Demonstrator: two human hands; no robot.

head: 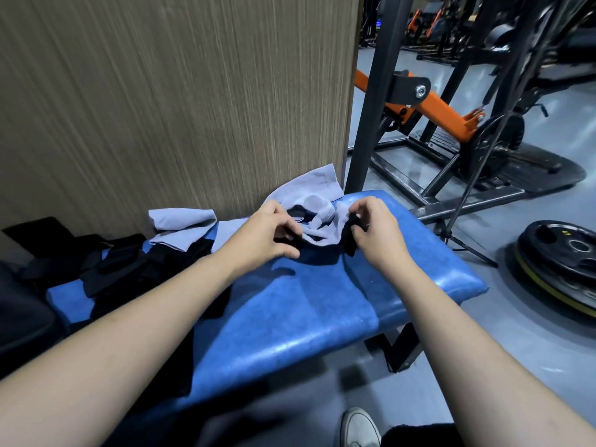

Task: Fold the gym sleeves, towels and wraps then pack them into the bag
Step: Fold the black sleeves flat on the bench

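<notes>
Two hands, left (269, 235) and right (375, 232), each pinch a black wrap (350, 240) over the bench (290, 311), beside grey towels (180, 221).

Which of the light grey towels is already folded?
The light grey towel left of the left hand, by the wooden panel, looks folded. The other light grey cloth lies crumpled between both hands.

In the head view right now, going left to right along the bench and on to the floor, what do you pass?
Pile of black wraps → folded light grey towel → left hand → crumpled grey towel → right hand → bare end of the blue bench → stacked weight plates on the floor.
</notes>
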